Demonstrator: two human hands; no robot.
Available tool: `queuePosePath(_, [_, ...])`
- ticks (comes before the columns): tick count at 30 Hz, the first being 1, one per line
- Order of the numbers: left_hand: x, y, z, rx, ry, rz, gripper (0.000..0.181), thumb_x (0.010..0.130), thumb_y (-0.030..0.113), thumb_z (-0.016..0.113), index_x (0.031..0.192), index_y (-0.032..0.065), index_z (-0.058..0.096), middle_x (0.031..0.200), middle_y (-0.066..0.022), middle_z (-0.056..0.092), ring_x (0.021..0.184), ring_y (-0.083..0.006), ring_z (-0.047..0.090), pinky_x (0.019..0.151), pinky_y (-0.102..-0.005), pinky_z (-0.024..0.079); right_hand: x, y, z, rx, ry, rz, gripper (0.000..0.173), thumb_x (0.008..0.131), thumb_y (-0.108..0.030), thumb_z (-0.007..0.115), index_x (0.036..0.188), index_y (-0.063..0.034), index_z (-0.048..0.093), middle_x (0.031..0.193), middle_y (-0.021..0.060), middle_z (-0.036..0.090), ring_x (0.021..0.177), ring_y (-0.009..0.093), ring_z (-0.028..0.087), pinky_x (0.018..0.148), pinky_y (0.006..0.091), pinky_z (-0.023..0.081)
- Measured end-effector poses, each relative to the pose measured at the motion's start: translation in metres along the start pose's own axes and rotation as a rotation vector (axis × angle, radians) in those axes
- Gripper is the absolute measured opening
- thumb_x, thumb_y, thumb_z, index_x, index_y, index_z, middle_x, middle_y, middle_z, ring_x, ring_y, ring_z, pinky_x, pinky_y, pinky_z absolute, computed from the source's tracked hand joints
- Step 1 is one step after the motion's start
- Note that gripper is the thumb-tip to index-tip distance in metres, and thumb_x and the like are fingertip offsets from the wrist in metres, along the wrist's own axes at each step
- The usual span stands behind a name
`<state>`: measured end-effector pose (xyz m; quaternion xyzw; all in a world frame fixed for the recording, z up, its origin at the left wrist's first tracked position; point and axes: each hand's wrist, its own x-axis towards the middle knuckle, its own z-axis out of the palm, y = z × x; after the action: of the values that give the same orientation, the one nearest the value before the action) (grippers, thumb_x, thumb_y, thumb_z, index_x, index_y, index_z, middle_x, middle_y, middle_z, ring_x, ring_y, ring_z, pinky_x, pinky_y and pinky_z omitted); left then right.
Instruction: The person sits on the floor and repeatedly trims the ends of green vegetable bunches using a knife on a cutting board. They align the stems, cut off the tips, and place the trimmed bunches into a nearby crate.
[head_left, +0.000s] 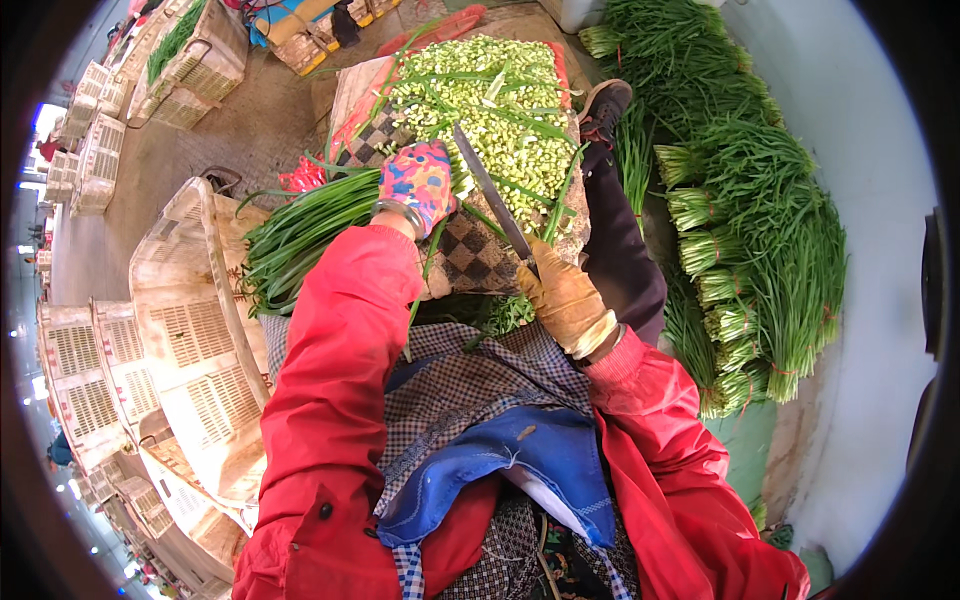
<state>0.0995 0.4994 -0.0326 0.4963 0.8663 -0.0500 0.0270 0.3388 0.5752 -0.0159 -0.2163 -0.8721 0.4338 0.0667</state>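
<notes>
My left hand (417, 184), in a colourful patterned glove, is closed around the cut end of a bundle of long green stalks (315, 225) that look like garlic chives. The leaves trail to the left. My right hand (566, 296), in a stained yellowish glove, grips a long knife (491, 187), its darkened blade pointing up and left toward the pile. Beyond both hands lies a heap of short cut stem pieces (480, 97), with some loose leaves across it, on a work surface with a checkered cover (469, 251).
Tied bundles of green stalks (750, 247) are stacked along the wall at right. A large plastic crate (199, 322) stands close at left, with more crates (86, 375) behind it. A crate holding greens (191, 67) is at upper left. My shoe (604, 109) is beside the heap.
</notes>
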Motion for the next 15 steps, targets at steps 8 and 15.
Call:
queuePosePath(8, [-0.006, 0.004, 0.003, 0.008, 0.109, -0.006, 0.051, 0.068, 0.032, 0.075, 0.106, 0.0028, 0.055, 0.099, -0.0143, 0.061, 0.095, -0.0316, 0.059, 0.079, -0.0409, 0.049, 0.010, 0.004, -0.006, -0.029, -0.126, 0.019, 0.036, 0.094, -0.026, 0.052, 0.116, 0.0021, 0.047, 0.078, 0.0289, 0.061, 0.079, 0.047, 0.060, 0.068, 0.0530, 0.046])
queuePosePath(15, [-0.011, 0.006, 0.001, -0.005, 0.099, -0.005, 0.051, 0.070, 0.030, 0.072, 0.110, 0.0029, 0.054, 0.102, -0.0143, 0.060, 0.100, -0.0315, 0.057, 0.082, -0.0423, 0.047, 0.019, -0.010, -0.024, -0.025, -0.251, 0.114, 0.030, 0.095, -0.027, 0.052, 0.104, 0.0012, 0.048, 0.074, 0.0292, 0.058, 0.076, 0.048, 0.058, 0.065, 0.0536, 0.044])
